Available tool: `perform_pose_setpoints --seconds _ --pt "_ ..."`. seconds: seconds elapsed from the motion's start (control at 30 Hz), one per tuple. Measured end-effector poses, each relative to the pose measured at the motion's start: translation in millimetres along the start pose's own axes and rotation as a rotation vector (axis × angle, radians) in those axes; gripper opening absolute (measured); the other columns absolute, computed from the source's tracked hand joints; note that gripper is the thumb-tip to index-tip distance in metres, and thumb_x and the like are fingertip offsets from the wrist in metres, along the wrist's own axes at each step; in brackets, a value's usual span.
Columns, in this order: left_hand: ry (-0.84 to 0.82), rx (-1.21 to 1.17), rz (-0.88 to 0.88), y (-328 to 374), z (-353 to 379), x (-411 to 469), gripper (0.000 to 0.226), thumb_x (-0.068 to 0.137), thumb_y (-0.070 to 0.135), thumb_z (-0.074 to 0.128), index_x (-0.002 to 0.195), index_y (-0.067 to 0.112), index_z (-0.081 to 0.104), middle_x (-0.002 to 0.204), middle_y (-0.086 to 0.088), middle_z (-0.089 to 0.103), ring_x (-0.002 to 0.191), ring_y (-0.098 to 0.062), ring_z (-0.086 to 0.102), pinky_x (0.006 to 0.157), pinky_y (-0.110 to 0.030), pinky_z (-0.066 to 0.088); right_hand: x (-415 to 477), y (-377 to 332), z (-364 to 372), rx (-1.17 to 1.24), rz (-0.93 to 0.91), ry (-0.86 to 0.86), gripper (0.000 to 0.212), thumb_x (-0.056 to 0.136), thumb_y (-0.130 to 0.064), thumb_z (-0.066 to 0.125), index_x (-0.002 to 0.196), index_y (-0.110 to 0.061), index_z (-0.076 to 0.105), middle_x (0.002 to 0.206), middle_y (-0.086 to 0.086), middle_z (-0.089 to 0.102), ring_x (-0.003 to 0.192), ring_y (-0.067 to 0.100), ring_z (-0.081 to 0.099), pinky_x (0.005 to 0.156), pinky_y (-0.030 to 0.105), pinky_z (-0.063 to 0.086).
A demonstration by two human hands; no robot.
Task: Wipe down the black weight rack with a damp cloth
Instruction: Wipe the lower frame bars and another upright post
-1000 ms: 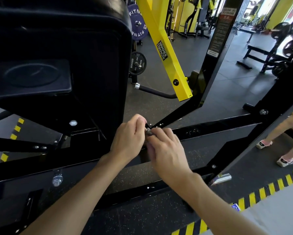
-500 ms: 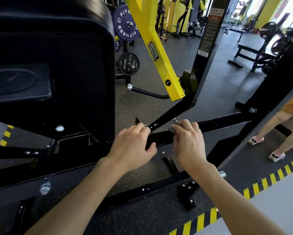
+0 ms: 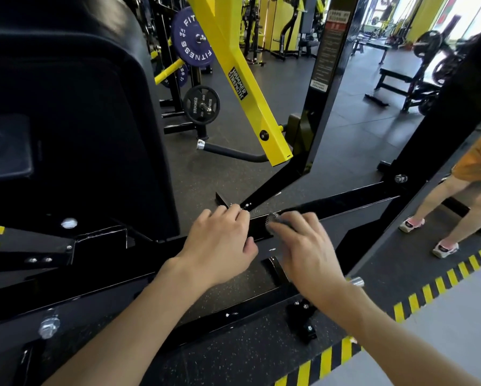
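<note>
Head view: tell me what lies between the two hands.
A short bare stretch of the glossy black frame bar lies between left hand and right hand, seen in the head view.

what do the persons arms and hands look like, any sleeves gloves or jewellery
Both forearms are bare to the frame's edge, with no sleeves showing. The left hand and right hand have no gloves, and no rings, watch or wristband are visible.

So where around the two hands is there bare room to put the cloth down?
Free: speckled floor between the frame bar under the hands and the lower bar; the wider floor beyond, up to the yellow arm. Crowded: the bar itself, taken by the left hand and right hand, which grips the grey cloth.
</note>
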State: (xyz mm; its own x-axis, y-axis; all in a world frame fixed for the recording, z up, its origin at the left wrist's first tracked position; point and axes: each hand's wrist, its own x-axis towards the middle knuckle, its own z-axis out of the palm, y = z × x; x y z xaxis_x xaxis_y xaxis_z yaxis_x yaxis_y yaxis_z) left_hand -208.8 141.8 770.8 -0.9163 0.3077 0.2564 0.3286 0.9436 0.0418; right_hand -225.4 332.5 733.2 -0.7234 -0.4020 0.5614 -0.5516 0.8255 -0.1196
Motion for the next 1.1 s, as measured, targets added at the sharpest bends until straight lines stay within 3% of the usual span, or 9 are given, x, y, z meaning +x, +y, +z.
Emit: perform_pose_setpoints --seconds 0.13,0.3,0.47,0.57,0.63,0.77,0.93,1.03,1.1 --pt "0.009 -0.002 -0.003 6.9 3.7 5.2 0.034 0.094 0.040 0.041 0.109 0.017 0.060 0.101 0.005 0.056 0.091 -0.014 0.051 0.083 -0.033 0.046 14.4 29.7 -1.7 -0.070 0.239 0.084 0.031 0.078 0.005 0.062 0.103 -0.009 0.074 0.106 0.008 0.062 0.084 0.032 0.049 0.071 0.046 0.051" --pt "0.013 0.010 -0.023 12.0 -0.3 15.0 0.025 0.095 0.041 0.042 0.094 0.018 0.050 0.090 0.005 0.044 0.082 -0.014 0.043 0.078 -0.031 0.042 12.0 6.8 6.1 -0.038 -0.016 -0.084 0.051 0.069 -0.004 0.071 0.118 -0.014 0.067 0.115 0.002 0.057 0.097 0.029 0.044 0.081 0.038 0.047" --pt "-0.014 0.016 -0.058 16.1 -1.8 16.7 0.015 0.097 0.031 0.039 0.089 0.019 0.038 0.089 0.004 0.044 0.081 -0.015 0.045 0.077 -0.030 0.043 33.7 20.9 1.9 -0.119 0.260 -0.137 0.048 0.071 -0.004 0.073 0.117 -0.017 0.066 0.113 0.005 0.056 0.097 0.032 0.042 0.078 0.041 0.046" --pt "-0.002 0.012 -0.071 16.0 -1.5 21.0 0.014 0.097 0.032 0.040 0.096 0.019 0.044 0.096 0.003 0.048 0.087 -0.016 0.049 0.080 -0.031 0.041 23.6 -1.9 3.5 -0.056 0.074 -0.170 0.052 0.067 -0.006 0.071 0.116 -0.019 0.065 0.106 0.000 0.055 0.091 0.026 0.042 0.074 0.035 0.043" --pt "0.036 -0.007 -0.038 15.6 3.2 22.9 0.023 0.098 0.037 0.040 0.105 0.018 0.052 0.103 0.003 0.052 0.094 -0.017 0.052 0.082 -0.032 0.042 24.4 15.0 1.0 0.000 0.077 -0.124 0.048 0.075 -0.003 0.068 0.119 -0.022 0.068 0.103 -0.001 0.059 0.090 0.027 0.047 0.072 0.037 0.044" --pt "0.063 -0.030 0.042 23.7 15.4 26.4 0.036 0.096 0.043 0.045 0.112 0.019 0.065 0.106 0.005 0.058 0.097 -0.016 0.054 0.082 -0.034 0.046 22.6 38.6 3.6 -0.042 0.300 0.067 0.040 0.076 0.006 0.070 0.110 -0.013 0.072 0.098 0.004 0.062 0.086 0.032 0.050 0.070 0.046 0.051" --pt "0.084 -0.010 0.030 23.2 19.5 29.1 0.037 0.092 0.045 0.044 0.101 0.020 0.070 0.094 0.007 0.057 0.088 -0.016 0.054 0.073 -0.032 0.045 1.1 41.9 -0.6 0.010 0.024 0.002 0.052 0.071 0.012 0.068 0.118 -0.009 0.070 0.111 0.003 0.063 0.094 0.029 0.050 0.078 0.039 0.050" --pt "0.078 -0.013 0.032 25.2 16.0 29.6 0.039 0.092 0.045 0.040 0.101 0.020 0.069 0.095 0.007 0.057 0.088 -0.015 0.053 0.075 -0.032 0.046 8.2 66.5 -1.9 0.014 0.304 0.137 0.049 0.070 0.018 0.065 0.111 -0.007 0.073 0.109 0.006 0.065 0.091 0.032 0.050 0.075 0.047 0.052" --pt "0.062 -0.038 0.045 28.8 15.3 33.4 0.033 0.094 0.043 0.042 0.102 0.020 0.064 0.099 0.006 0.055 0.090 -0.014 0.051 0.080 -0.030 0.044 5.3 56.1 0.2 -0.024 0.292 0.135 0.049 0.069 0.017 0.065 0.111 -0.006 0.072 0.110 0.007 0.065 0.091 0.031 0.049 0.075 0.044 0.051"
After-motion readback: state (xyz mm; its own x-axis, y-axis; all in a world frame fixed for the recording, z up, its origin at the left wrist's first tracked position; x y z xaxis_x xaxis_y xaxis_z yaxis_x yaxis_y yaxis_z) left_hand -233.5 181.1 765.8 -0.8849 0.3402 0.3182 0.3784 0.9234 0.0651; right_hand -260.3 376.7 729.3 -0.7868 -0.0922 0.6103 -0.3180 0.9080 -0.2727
